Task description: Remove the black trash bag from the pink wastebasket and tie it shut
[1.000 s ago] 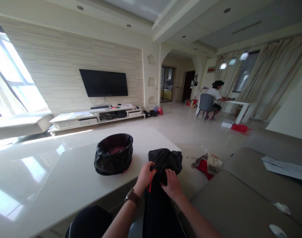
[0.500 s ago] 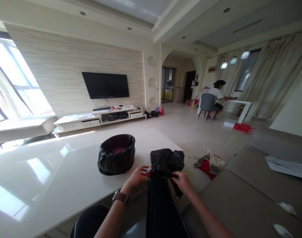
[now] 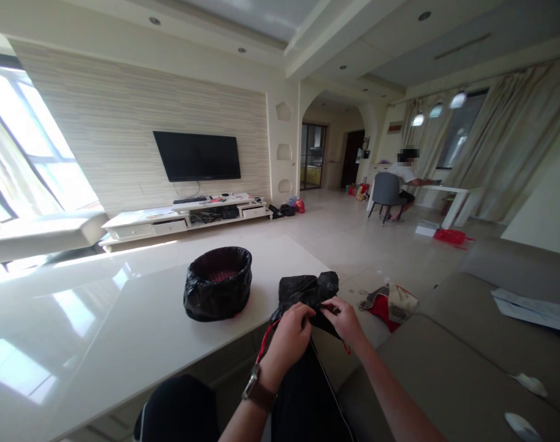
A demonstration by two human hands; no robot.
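Black bin bag [image 3: 307, 291] at the table [image 3: 123, 325] near edge is gripped by left hand [image 3: 289, 337] and right hand [image 3: 346, 319], both closed; red drawstring [image 3: 262, 345] should be pulled evenly.

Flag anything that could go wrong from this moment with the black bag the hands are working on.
The black bag sits at the very edge of the white table, so a pull could drag it off. Both hands, left hand and right hand, tug at its neck by the thin red drawstring; the film might tear. The lined bin stands close enough to be knocked.
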